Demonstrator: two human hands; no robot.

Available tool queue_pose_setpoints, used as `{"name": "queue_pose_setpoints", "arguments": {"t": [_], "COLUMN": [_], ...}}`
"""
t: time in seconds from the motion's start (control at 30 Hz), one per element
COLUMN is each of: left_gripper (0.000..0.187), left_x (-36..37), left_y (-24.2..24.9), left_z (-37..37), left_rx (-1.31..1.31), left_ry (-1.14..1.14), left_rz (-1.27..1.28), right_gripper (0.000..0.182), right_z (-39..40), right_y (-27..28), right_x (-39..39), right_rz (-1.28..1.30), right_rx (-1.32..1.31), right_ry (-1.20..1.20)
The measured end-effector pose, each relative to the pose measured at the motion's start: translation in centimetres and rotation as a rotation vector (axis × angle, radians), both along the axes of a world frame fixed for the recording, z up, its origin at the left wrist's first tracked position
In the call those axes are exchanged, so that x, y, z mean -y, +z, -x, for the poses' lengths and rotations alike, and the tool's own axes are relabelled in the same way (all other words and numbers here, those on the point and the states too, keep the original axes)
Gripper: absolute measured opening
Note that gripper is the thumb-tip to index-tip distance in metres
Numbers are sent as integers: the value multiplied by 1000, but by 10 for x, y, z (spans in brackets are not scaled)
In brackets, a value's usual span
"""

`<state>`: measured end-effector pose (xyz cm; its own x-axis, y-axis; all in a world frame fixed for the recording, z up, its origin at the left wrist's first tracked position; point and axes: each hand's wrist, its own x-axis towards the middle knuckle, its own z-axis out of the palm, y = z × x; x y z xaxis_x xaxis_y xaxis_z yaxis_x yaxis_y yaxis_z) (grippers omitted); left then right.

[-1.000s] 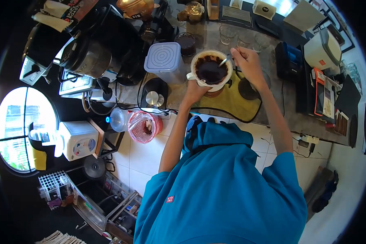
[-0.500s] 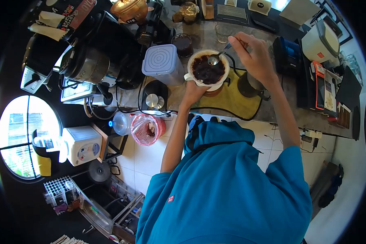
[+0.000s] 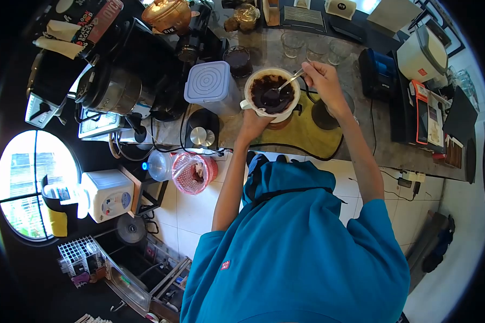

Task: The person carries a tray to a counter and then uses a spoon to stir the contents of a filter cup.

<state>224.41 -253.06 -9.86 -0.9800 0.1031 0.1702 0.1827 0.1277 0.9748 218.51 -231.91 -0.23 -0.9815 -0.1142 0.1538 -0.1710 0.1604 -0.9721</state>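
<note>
A white dripper (image 3: 250, 85) with wet, dark coffee grounds (image 3: 274, 95) stands near the counter's front edge. My left hand (image 3: 253, 126) is closed round its lower front, beside the small handle; some fingers are hidden under it. At the upper right of the dripper, my right hand (image 3: 324, 81) pinches the handle of a metal spoon (image 3: 293, 78). The spoon slants down to the left, its bowl in the dark grounds. Under my right wrist, a dark round vessel (image 3: 324, 116) stands on the yellow-green mat (image 3: 307, 139), partly hidden.
Left of the dripper are a lidded plastic container (image 3: 209, 83), a glass of dark liquid (image 3: 238, 61) and a scale-like black device (image 3: 202, 126). Empty glasses (image 3: 292, 44) stand behind my right hand. A blue-black machine (image 3: 378, 72) is to the right, a pink bin (image 3: 193, 173) below the counter.
My right hand has moved slightly down and left, and the spoon's bowl has dropped into the grounds. Glasses behind the hand show more clearly. My left hand still holds the dripper.
</note>
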Motion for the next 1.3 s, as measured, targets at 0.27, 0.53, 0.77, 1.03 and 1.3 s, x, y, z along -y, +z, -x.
{"name": "queue_pose_setpoints", "arguments": {"t": [0.27,0.53,0.77,1.03,1.3], "left_gripper": [61,67,68,66,63], "left_x": [0,1,1,-1,-3], "left_y": [8,8,6,11,6], "left_z": [-3,-1,0,-2,-2], "left_rx": [19,7,80,35,24], "left_ry": [-9,-9,-24,-17,20], "left_rz": [19,45,13,-4,-29], "right_gripper": [33,27,27,31,32], "right_z": [-5,-22,-13,-2,-11], "right_y": [38,63,16,12,55], "right_x": [-10,3,9,0,-4], "right_rz": [-52,-377,-300,103,-41], "right_rx": [-151,-462,-216,14,-175], "right_ry": [8,-40,-63,6,-9]}}
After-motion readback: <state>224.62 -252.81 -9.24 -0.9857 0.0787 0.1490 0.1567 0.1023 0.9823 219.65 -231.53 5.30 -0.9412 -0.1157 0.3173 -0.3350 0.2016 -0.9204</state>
